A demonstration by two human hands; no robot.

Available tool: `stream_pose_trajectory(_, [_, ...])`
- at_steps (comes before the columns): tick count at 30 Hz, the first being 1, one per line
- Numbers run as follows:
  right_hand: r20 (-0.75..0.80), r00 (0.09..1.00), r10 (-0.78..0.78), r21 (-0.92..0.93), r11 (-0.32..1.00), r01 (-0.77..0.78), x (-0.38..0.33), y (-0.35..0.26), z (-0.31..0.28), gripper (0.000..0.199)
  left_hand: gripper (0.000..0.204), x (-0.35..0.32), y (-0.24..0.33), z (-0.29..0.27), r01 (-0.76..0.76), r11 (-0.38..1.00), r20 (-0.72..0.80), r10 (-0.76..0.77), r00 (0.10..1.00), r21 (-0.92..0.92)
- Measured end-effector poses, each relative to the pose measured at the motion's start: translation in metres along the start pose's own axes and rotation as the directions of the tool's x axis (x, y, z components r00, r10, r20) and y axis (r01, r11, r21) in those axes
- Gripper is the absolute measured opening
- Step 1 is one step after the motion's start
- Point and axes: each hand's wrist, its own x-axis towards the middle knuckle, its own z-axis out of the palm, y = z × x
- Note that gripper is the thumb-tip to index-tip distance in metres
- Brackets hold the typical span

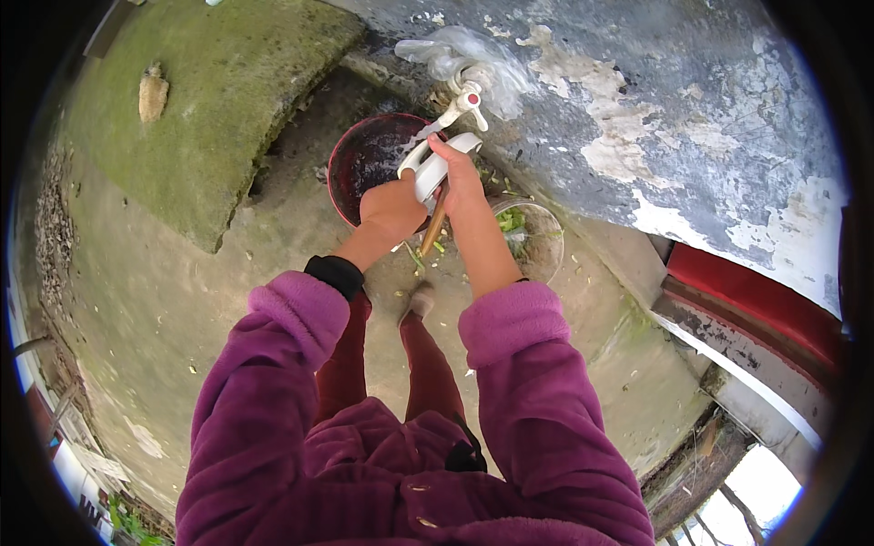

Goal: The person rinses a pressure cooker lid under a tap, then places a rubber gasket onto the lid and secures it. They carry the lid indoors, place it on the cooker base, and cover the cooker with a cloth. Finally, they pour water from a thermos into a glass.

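Both hands are closed on a white curved dish [433, 173], possibly a bowl, held tilted just below the tap [464, 106]. My left hand [393, 211] grips its left side. My right hand [460, 177] has its thumb over the rim on the other side. Under my right palm a brown wooden handle or stick [434, 227] points down toward my feet; its other end is hidden. Water runs from the tap past the dish into a dark basin with a red rim [339, 187].
Right of my hands stands a clear round container [557, 241] with green vegetable pieces. Scraps lie on the concrete floor [273, 300]. A peeling wall [601, 118] rises behind the tap, plastic film [501, 73] around its pipe. A mossy slab [218, 109] is at far left.
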Motion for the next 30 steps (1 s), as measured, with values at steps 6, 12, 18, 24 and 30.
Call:
stream_pose_trajectory(6, [-0.097, 0.993, -0.061, 0.016, 0.998, 0.063, 0.017, -0.007, -0.022, 0.031, 0.049, -0.006, 0.019, -0.01, -0.128, 0.988, -0.01, 0.129, 0.992, 0.082])
stream_pose_trajectory(12, [-0.029, 0.998, -0.062, 0.287, 0.956, 0.068, -0.007, 0.001, -0.023, 0.04, 0.066, -0.012, -0.043, 0.011, -0.098, 0.802, -0.162, 0.002, 0.987, -0.589])
stream_pose_trajectory(18, [-0.02, 0.998, -0.051, 0.452, 0.89, 0.055, -0.008, 0.025, -0.027, 0.042, 0.062, 0.013, -0.109, 0.032, 0.283, 0.054, 0.241, -0.39, 0.889, -0.957])
stream_pose_trajectory(24, [0.104, 0.993, -0.059, 0.531, 0.847, -0.005, -0.006, 0.061, -0.066, 0.041, 0.059, 0.024, -0.111, 0.035, 0.047, -0.647, -0.017, 0.093, 0.996, -0.761])
stream_pose_trajectory(30, [0.245, 0.951, -0.187, 0.535, 0.844, 0.028, -0.008, 0.083, -0.106, 0.059, 0.051, 0.021, -0.084, 0.029, 0.195, -0.644, 0.106, 0.175, 0.979, -0.74])
